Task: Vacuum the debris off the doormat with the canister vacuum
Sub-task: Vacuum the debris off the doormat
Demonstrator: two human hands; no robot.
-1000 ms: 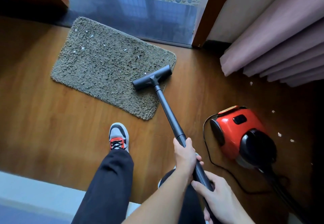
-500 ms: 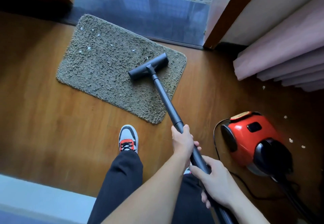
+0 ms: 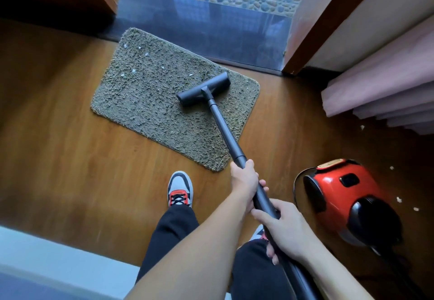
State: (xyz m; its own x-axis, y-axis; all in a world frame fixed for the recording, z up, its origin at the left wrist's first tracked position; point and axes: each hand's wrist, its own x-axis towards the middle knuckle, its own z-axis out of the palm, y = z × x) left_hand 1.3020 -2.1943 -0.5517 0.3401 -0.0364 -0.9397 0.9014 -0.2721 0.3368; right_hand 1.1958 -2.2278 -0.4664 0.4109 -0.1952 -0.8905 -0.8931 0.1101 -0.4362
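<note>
A shaggy olive doormat (image 3: 150, 102) lies on the wood floor before the door sill. Small white bits of debris (image 3: 133, 70) dot its far left part. The black floor head (image 3: 203, 88) of the vacuum rests on the mat's right half, and its dark wand (image 3: 224, 130) slopes back to me. My left hand (image 3: 244, 180) is wrapped around the wand just below its collar. My right hand (image 3: 285, 229) grips the wand lower down, near the hose. The red and black canister vacuum (image 3: 345, 196) sits on the floor to my right.
A dark door sill (image 3: 211, 32) and pebbled ground lie beyond the mat. Pink curtain folds (image 3: 385, 83) hang at right, with white scraps (image 3: 398, 199) on the floor near the canister. My grey and red shoe (image 3: 180, 189) stands just short of the mat. A black cord (image 3: 296, 182) loops by the canister.
The floor head has slid farther onto the mat, away from me toward the door sill. Both hands stayed gripped on the wand and moved forward with it.
</note>
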